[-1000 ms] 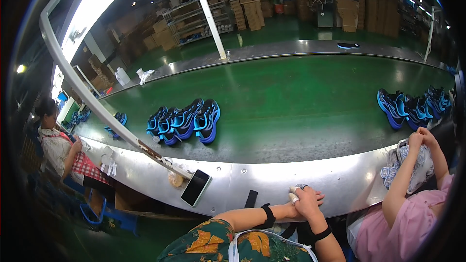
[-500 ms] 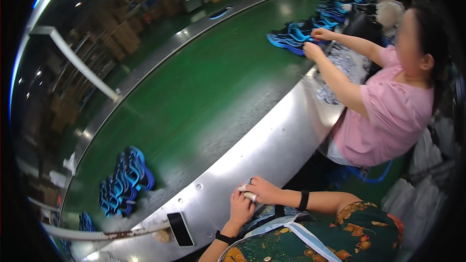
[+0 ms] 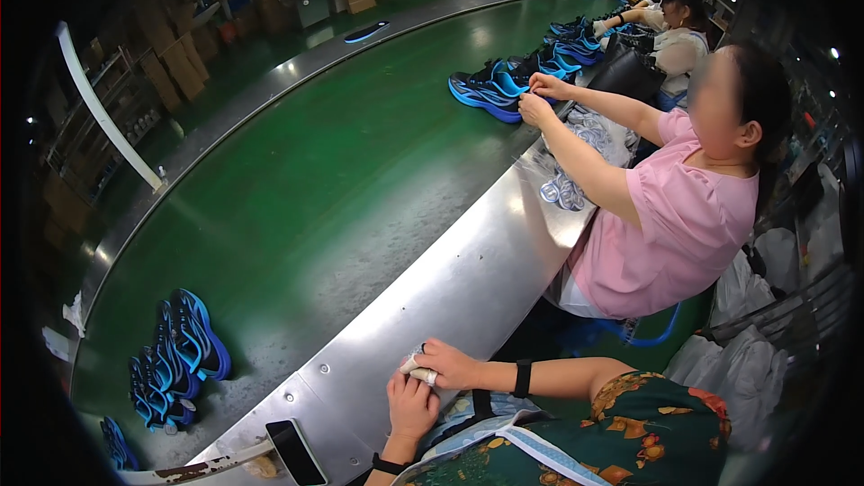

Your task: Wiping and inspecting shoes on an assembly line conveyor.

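1. Both forearms are bare; no sleeve reaches either wrist.
2. The right hand (image 3: 450, 365) has a black band round its wrist, broad and plain.
3. The left hand (image 3: 412, 407) has a thinner black band at its wrist.
4. A fingertip of the left hand is wrapped in pale tape.
5. The garment is dark green with orange and yellow floral print, crossed by a pale strap.

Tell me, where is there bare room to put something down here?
The green belt lies bare between the blue shoes lower left and the shoes by the neighbour. The steel ledge is bare mid-stretch, crowded near the phone and hands.
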Motion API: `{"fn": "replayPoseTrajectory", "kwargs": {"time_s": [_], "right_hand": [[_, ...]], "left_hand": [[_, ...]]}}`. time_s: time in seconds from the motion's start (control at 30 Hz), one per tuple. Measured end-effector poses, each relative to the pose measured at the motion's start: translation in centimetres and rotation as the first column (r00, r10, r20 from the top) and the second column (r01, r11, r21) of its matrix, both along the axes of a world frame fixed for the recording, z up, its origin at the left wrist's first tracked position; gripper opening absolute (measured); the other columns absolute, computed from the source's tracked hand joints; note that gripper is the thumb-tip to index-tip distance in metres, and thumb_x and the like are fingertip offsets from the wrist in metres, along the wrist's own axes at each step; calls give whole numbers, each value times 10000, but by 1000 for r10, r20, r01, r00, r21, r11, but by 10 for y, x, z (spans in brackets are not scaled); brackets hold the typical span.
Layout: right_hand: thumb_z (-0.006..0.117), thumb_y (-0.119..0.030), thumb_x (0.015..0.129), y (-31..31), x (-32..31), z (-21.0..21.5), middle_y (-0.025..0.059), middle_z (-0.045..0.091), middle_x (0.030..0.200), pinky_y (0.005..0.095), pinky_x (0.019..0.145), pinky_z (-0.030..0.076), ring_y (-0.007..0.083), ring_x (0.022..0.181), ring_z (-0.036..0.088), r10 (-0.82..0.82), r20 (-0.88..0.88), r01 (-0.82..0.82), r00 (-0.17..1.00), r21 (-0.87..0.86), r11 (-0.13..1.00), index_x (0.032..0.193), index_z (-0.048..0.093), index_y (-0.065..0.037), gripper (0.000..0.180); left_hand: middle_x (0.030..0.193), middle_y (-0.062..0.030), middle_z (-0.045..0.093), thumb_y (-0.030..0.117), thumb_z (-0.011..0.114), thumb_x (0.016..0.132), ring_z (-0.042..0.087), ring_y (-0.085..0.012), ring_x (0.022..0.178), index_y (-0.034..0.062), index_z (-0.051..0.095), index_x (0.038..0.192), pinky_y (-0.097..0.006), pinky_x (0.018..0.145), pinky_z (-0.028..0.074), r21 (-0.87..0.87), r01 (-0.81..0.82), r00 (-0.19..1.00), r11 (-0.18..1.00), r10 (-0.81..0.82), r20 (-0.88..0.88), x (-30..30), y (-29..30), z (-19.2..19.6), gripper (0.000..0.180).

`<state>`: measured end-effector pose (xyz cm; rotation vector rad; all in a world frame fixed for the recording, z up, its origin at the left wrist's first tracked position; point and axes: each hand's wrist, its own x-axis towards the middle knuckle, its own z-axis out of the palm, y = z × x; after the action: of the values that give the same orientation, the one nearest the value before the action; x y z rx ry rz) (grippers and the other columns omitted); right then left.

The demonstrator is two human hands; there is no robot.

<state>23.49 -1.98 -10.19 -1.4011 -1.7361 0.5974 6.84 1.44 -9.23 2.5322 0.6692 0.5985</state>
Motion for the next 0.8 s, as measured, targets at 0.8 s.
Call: {"fn": "replayPoseTrajectory", "kwargs": {"time_s": [0.8], "right_hand": [[602,-139,821,-1,11,-6,104,548,850,373,768,442,295,836,488,-17,36,16,999,40,999,1087,623,-84,273]], "left_hand": [[1029,-150,581,120,589,695,472,-389,1138,6,627,972,-512,950,349,19,7,1000,1000,-8,23,11,1,-3,302]]}}
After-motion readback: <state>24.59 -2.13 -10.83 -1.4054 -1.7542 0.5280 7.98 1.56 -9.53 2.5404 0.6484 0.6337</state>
